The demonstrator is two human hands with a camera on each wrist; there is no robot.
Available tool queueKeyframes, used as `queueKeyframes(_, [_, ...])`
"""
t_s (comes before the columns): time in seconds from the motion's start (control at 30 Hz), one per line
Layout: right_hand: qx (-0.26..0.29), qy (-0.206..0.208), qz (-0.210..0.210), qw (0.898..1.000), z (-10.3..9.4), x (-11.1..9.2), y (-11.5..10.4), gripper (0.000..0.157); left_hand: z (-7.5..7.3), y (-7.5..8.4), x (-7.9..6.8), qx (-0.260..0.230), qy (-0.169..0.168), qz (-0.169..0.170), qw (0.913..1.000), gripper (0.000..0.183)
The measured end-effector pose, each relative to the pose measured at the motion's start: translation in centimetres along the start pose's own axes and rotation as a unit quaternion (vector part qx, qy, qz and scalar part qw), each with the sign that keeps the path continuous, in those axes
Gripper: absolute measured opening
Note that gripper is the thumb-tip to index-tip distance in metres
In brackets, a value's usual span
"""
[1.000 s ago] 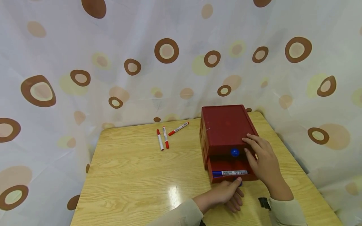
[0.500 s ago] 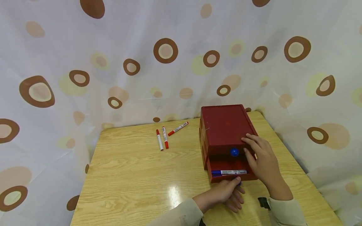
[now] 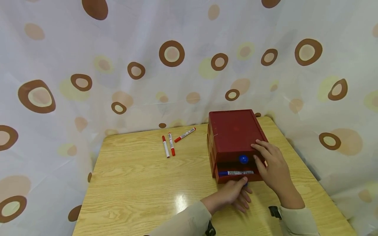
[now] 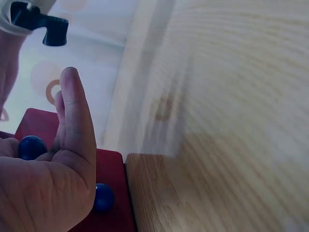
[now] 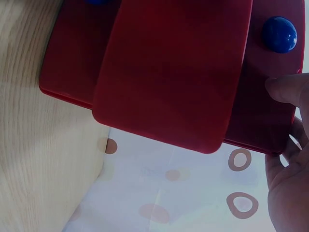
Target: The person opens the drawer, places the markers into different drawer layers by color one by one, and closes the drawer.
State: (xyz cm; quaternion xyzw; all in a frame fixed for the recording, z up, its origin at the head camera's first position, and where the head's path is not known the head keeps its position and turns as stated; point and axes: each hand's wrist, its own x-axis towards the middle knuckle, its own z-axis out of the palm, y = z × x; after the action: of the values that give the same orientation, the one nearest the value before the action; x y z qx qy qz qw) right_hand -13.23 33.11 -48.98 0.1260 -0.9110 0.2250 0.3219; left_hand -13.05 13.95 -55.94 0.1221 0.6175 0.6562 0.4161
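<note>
A dark red drawer cabinet [image 3: 236, 131] stands at the right side of the table, its middle drawer [image 3: 227, 179] partly pulled out. A blue marker [image 3: 236, 173] with a white label lies in that drawer. At the drawer front is my left hand [image 3: 231, 193], its thumb above the blue knob [image 3: 245, 184] and its other fingers extended below; part of the knob is hidden. My right hand [image 3: 274, 167] holds the cabinet's front right corner, fingers on the top and side. In the right wrist view its thumb [image 5: 285, 89] lies near the top drawer's blue knob [image 5: 279, 34].
Three red-and-white markers [image 3: 172, 144] lie apart on the wooden table [image 3: 133, 183], left of the cabinet. A patterned curtain [image 3: 189, 78] hangs behind the table and along its right side. The bottom drawer's blue knob [image 4: 104, 197] shows in the left wrist view.
The middle drawer has slid partway into the cabinet, with the blue marker inside and my left hand moving along with it. My right hand has kept its place on the cabinet.
</note>
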Motion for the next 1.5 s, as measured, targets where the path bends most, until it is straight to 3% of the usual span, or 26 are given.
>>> queueKeyframes(0.5, [-0.001, 0.002, -0.002, 1.000, -0.1, -0.1, 0.1, 0.045, -1.4, 0.8, 2.2, -0.005, 0.046, 0.034, 0.9983, 0.062])
queueKeyframes(1.1, [0.002, 0.009, -0.001, 1.000, 0.0, 0.1, 0.0, 0.044, -2.0, 1.5, 2.9, 0.021, 0.057, 0.057, 0.9965, 0.074])
queueKeyframes(1.5, [0.004, 0.007, 0.001, 1.000, 0.0, 0.1, -0.1, 0.046, -1.8, -0.3, 2.2, 0.039, 0.108, 0.050, 0.9922, 0.059])
